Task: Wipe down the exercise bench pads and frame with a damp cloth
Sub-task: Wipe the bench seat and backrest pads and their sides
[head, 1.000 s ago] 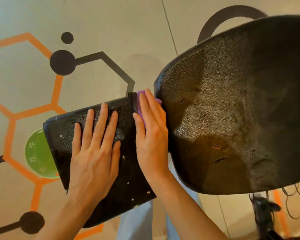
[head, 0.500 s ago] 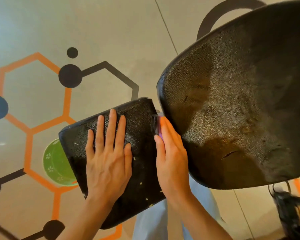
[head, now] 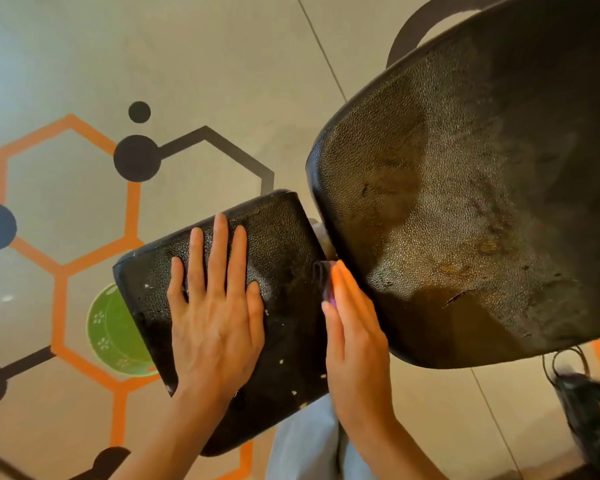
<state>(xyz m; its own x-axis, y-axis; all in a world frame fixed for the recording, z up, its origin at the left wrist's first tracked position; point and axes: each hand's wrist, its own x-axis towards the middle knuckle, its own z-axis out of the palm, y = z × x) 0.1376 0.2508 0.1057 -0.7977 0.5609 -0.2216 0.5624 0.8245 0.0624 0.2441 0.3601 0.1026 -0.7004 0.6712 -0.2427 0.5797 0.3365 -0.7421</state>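
A small black seat pad [head: 284, 244], speckled with pale chips, lies below me. A large black back pad [head: 465, 202] with worn, scuffed patches rises to its right. My left hand [head: 215, 317] rests flat on the seat pad with straight, spread fingers. My right hand [head: 354, 334] reaches with straight fingers into the gap between the two pads. It presses a purple cloth [head: 330, 298] against the seat pad's right edge. Only a sliver of the cloth shows beside the fingers.
A green bowl [head: 108, 330] stands on the floor, partly hidden under the seat pad's left side. The floor [head: 205, 64] is beige with orange and black hexagon markings. Black frame parts and cords [head: 582, 403] hang at the lower right. My light trousers [head: 302, 445] show below the pads.
My right hand has slid with the cloth along the gap between the pads toward me, and less cloth shows. My left hand stays flat on the seat pad. The view has shifted.
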